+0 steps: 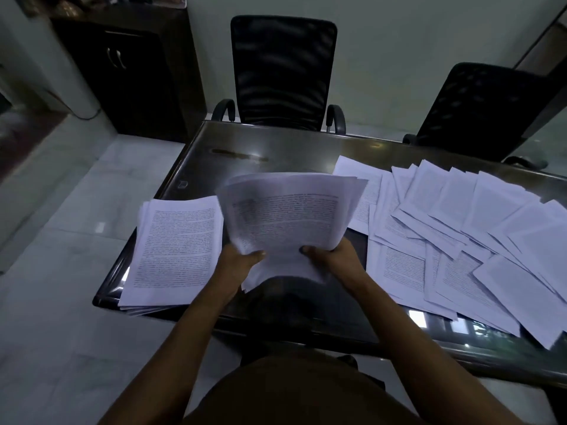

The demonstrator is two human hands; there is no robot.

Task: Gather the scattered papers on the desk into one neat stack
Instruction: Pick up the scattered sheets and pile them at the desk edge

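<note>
A thick bundle of printed papers (288, 216) is lifted above the middle of the glass-topped desk (276, 148), its sheets fanned and uneven. My left hand (237, 259) grips its lower left edge and my right hand (333, 256) grips its lower right edge. A stack of printed pages (175, 253) lies at the desk's left end, slightly overhanging the near edge. Several loose sheets (466, 240) lie spread and overlapping across the right half of the desk.
A black office chair (282, 72) stands behind the desk's far edge, and a second black chair (481, 108) stands at the far right. A dark wooden cabinet (129, 72) is at the back left. Pale tiled floor (61, 225) lies left of the desk.
</note>
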